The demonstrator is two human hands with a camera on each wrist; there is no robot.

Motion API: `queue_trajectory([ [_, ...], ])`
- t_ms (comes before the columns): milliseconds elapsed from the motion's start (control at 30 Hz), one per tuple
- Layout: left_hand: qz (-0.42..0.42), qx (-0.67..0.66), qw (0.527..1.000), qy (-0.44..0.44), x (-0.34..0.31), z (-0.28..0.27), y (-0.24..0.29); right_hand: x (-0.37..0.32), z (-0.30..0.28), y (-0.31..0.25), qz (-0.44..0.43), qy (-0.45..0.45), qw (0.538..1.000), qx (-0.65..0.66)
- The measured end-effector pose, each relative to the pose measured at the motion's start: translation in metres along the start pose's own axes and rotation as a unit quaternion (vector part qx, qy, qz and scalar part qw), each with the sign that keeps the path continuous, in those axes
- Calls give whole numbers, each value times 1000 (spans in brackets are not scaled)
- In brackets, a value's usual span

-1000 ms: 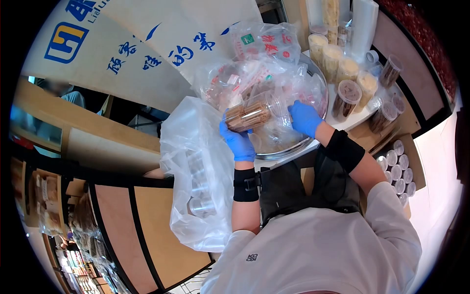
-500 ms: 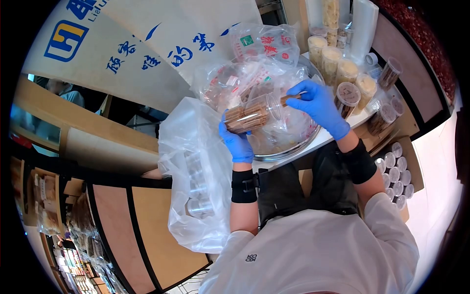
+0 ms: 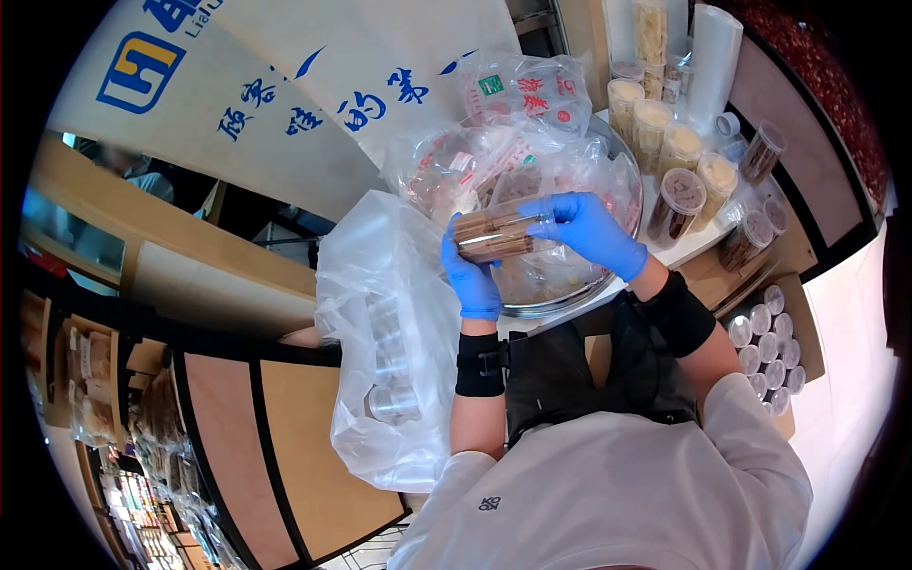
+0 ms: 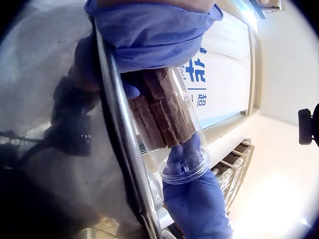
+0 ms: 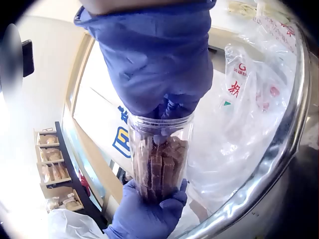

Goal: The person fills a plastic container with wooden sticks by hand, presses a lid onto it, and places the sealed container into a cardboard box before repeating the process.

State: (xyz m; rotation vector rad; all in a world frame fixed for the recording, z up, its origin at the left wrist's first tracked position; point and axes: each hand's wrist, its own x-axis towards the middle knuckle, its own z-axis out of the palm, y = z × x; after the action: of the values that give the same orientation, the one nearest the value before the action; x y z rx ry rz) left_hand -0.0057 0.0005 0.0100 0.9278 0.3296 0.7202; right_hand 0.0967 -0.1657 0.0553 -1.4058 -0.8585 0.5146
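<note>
Within the curled fingers of the left blue-gloved hand [image 3: 469, 279] lies a clear plastic cylindrical jar [image 3: 503, 232], gripped around its lower part. Its open mouth surrounds the fingertips of the right blue-gloved hand [image 3: 596, 236] (whether they pinch anything, I cannot tell). Brown stick-shaped pieces [image 4: 162, 115] stand bundled inside, between both hands' fingers.

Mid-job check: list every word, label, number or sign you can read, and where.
"顾客", "唯", "的第": white banner.
"Li", rest unclear: same banner, beside an h-like logo.
"华", "超", "art": white sign, left wrist view.
Too blurred or small to read surely: red print on the plastic bag, mark on the shirt.
None visible: clear jar.
</note>
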Motion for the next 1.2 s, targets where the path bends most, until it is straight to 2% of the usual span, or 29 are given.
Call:
queue_trajectory([
  [133, 3, -10, 1000, 1, 2, -2, -2, 1, 2, -4, 19, 0, 999, -34],
  [233, 11, -15, 1000, -8, 2, -3, -2, 1, -4, 11, -20, -23, 1000, -4],
  [300, 8, 22, 1000, -5, 2, -4, -3, -1, -7, 17, -27, 54, 997, 41],
  [433, 11, 9, 1000, -3, 2, -3, -2, -4, -4, 14, -36, 93, 994, 50],
  [500, 21, 43, 999, 6, 1, -1, -1, -5, -1, 2, 24, 0, 999, -39],
  [633, 16, 29, 999, -3, 3, -5, -3, -3, -2, 2, -6, -32, 999, -1],
  [700, 19, 23, 1000, -8, 2, -5, -3, -4, -8, 10, -26, 31, 999, 9],
  [733, 20, 21, 1000, -8, 3, -4, -4, -3, -9, 14, -26, 30, 999, 7],
  [800, 27, 8, 1000, 11, 3, -5, -4, -1, -13, 26, -51, 161, 979, 110],
  [833, 26, 8, 1000, 11, 3, -5, -4, 2, -18, 39, -50, 161, 980, 110],
  [900, 30, -15, 999, 18, 3, -6, -3, 9, -27, 64, -11, 209, 978, -16],
  [933, 29, -15, 999, 17, 4, -7, -4, 8, -27, 70, -11, 210, 977, -16],
  [1000, 20, -41, 998, 33, 4, -7, -5, 9, -27, 78, 32, 210, 964, -159],
  [1033, 19, -40, 998, 34, 4, -6, -4, 9, -27, 80, 33, 210, 964, -158],
  [1067, 19, -41, 998, 33, 3, -5, -3, 11, -28, 82, 52, 114, 952, -280],
  [1100, 18, -42, 999, 30, 2, -4, -2, 12, -29, 83, 69, 17, 916, -395],
  [1133, 16, -41, 999, 29, 3, -4, -3, 13, -26, 87, 70, 19, 916, -394],
  [1200, 17, -33, 999, 34, 4, -7, -5, 18, -16, 95, 53, -90, 886, -452],
])
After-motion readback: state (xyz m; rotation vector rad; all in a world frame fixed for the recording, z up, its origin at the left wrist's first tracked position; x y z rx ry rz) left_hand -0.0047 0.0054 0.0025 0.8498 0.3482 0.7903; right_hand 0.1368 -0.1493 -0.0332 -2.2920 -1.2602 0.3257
